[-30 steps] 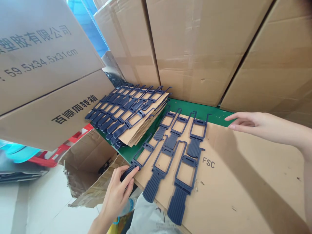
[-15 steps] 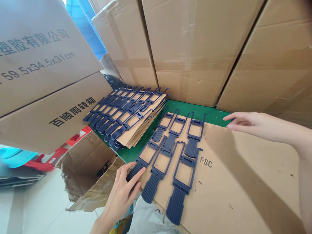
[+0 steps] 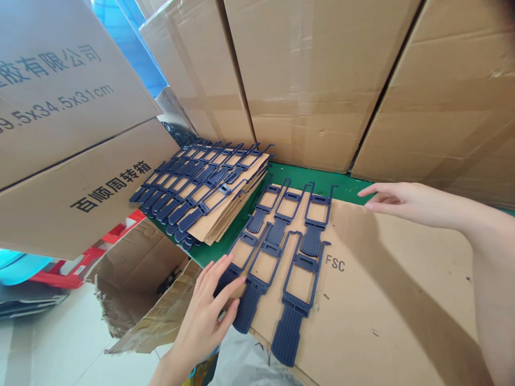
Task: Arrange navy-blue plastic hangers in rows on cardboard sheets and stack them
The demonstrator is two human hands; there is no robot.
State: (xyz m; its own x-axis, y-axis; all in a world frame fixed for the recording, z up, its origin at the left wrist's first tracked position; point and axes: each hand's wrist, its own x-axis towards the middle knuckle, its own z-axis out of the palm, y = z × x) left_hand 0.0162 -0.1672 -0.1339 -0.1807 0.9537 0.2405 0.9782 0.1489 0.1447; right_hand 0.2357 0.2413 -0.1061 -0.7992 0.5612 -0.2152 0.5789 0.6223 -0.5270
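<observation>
Several dark blue plastic parts (image 3: 296,289), each with an open frame and a ribbed paddle, lie in two rows on a brown cardboard sheet (image 3: 386,300) marked FSC. My left hand (image 3: 213,300) rests over the front-left part, fingers apart, its thumb and index finger beside the neighbouring part's ribbed paddle. It covers some of the front-left part. My right hand (image 3: 388,197) hovers over the back edge of the sheet, fingers loosely bent and apart, with nothing in it.
At the back left, a stack of cardboard sheets (image 3: 225,220) carries more blue parts on a green surface (image 3: 340,183). Large cartons (image 3: 298,80) stand behind. A torn open box (image 3: 132,268) is below left, near red and light-blue bins.
My left hand has shifted slightly right and its fingers now cover more of the front-left part. The whole view has moved a little, and the blue parts keep their layout.
</observation>
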